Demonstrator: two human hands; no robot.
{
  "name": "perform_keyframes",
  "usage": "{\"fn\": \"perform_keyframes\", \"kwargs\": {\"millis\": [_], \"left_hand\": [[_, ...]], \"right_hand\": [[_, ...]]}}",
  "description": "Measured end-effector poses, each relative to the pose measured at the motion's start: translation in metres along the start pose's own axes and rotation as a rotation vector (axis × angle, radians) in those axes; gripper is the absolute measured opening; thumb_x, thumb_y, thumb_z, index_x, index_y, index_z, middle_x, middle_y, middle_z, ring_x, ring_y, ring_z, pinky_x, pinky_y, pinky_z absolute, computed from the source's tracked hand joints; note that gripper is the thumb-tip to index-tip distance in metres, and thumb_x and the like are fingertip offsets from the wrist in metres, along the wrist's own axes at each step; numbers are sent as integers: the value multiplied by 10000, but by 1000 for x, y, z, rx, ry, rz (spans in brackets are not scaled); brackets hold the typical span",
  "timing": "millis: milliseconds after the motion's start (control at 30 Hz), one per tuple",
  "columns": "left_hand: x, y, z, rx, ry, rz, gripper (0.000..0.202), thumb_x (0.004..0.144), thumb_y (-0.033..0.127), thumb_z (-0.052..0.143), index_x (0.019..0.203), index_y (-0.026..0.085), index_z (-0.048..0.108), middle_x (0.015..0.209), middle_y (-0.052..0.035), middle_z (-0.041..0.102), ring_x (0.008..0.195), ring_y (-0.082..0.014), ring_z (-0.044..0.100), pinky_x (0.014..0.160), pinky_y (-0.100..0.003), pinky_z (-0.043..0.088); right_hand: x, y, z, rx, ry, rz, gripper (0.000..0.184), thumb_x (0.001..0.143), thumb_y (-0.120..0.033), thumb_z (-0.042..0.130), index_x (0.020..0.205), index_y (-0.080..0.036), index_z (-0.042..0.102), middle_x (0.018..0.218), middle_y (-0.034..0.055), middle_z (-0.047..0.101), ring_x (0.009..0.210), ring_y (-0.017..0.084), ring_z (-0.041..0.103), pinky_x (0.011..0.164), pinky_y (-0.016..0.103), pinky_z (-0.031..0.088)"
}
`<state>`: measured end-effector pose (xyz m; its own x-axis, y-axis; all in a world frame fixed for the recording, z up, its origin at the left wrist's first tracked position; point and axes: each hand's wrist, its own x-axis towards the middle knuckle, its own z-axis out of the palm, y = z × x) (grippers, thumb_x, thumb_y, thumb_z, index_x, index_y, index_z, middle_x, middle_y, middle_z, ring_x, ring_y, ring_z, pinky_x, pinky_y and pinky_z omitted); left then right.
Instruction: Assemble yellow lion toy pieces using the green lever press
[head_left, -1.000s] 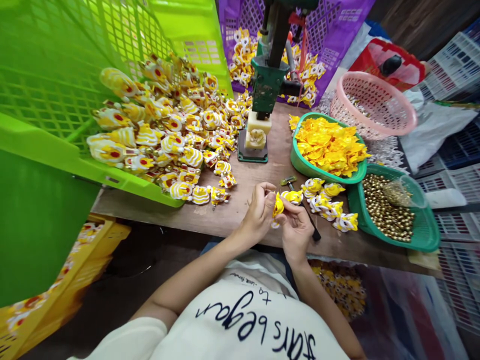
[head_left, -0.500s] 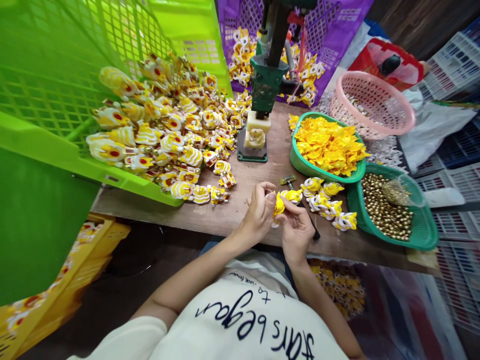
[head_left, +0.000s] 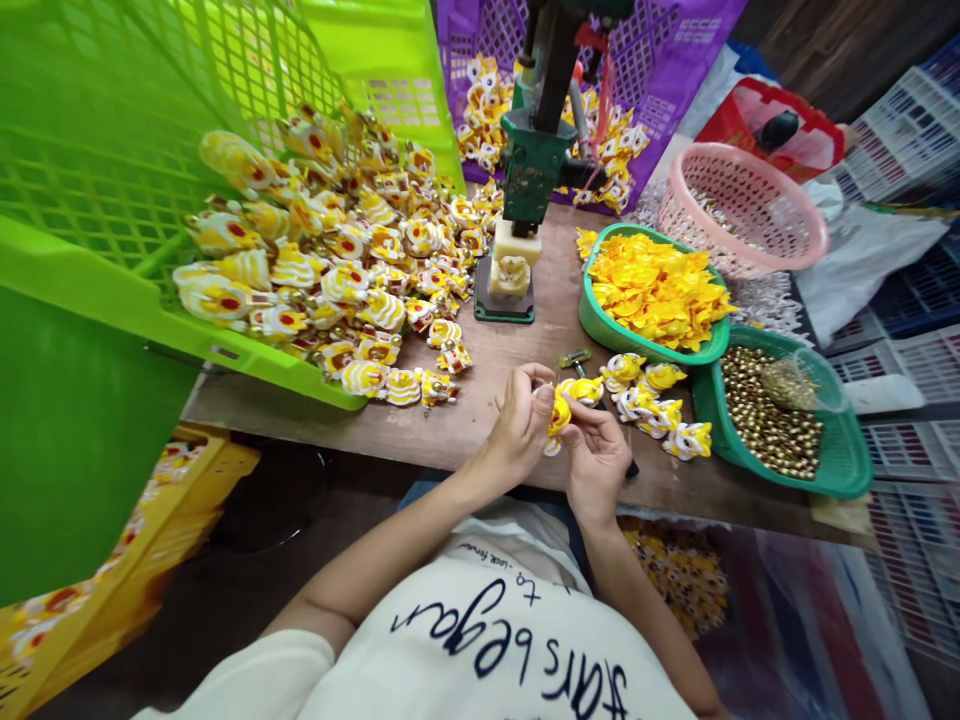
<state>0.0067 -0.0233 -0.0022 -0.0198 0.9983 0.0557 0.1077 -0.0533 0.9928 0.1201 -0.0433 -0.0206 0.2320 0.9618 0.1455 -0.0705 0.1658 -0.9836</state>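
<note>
We note one yellow-and-white figure [head_left: 559, 412] over the front of the table [head_left: 427, 440], between the fingertips of both hands. Left hand [head_left: 522, 420]: thumb and fingers closed on its left side. Right hand [head_left: 598, 458]: fingertips closed on its right side. We record it as a shared grip, neither hand clearly nearer. As far as we can see, the figure's long axis runs away from the body, across the line joining the hands, white end toward us; fingers cover part of it. Whether it touches the table, we cannot tell. A second figure [head_left: 585, 391] lies just beyond the right fingertips. A hammer [head_left: 575, 357] lies near it, its handle partly hidden by the right hand. We find the grouped figures [head_left: 651, 405] farther right.
</note>
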Motion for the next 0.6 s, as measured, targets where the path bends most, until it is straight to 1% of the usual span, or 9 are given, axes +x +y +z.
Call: {"fn": "perform_keyframes", "kwargs": {"millis": [100, 267, 367, 467, 600], "left_hand": [[0, 1, -1, 37, -12, 42, 398, 1004, 549, 270, 1153, 209, 413, 1175, -110, 543, 1076, -233, 543, 910, -401, 389], [0, 1, -1, 42, -13, 42, 415, 1001, 565, 264, 1147, 205, 410, 1172, -116, 540, 1082, -231, 531, 887, -388, 393], [0, 1, -1, 22, -16, 46, 440, 999, 580, 246, 1161, 204, 406, 1177, -117, 535, 1079, -228, 530, 868, -380, 403], [0, 2, -1, 31, -5, 59, 453, 996, 592, 242, 1162, 204, 409, 1168, -111, 544, 1078, -223, 531, 881, -380, 402], [0, 2, -1, 32, -2, 63, 480, 983, 625, 240, 1155, 212, 416, 1163, -105, 552, 1076, -223, 538, 903, -377, 398]], "right_hand": [[-1, -3, 3, 11, 5, -22, 303, 767, -354, 807, 991, -169, 719, 1055, 95, 761, 959, 202, 738, 884, 329, 600], [-2, -5, 6, 3, 12, -59, 310, 769, -384, 802, 965, -158, 719, 1048, 107, 761, 982, 219, 733, 908, 361, 596], [-1, -5, 4, 11, 32, -60, 316, 765, -372, 808, 976, -156, 714, 1043, 104, 761, 965, 212, 737, 888, 346, 600], [0, -5, 3, 18, 44, -80, 319, 757, -371, 816, 976, -162, 716, 1036, 98, 763, 963, 213, 740, 880, 343, 604], [2, -7, 3, 13, 19, -105, 299, 765, -375, 810, 961, -168, 721, 1032, 96, 764, 983, 220, 737, 903, 367, 603]]}}
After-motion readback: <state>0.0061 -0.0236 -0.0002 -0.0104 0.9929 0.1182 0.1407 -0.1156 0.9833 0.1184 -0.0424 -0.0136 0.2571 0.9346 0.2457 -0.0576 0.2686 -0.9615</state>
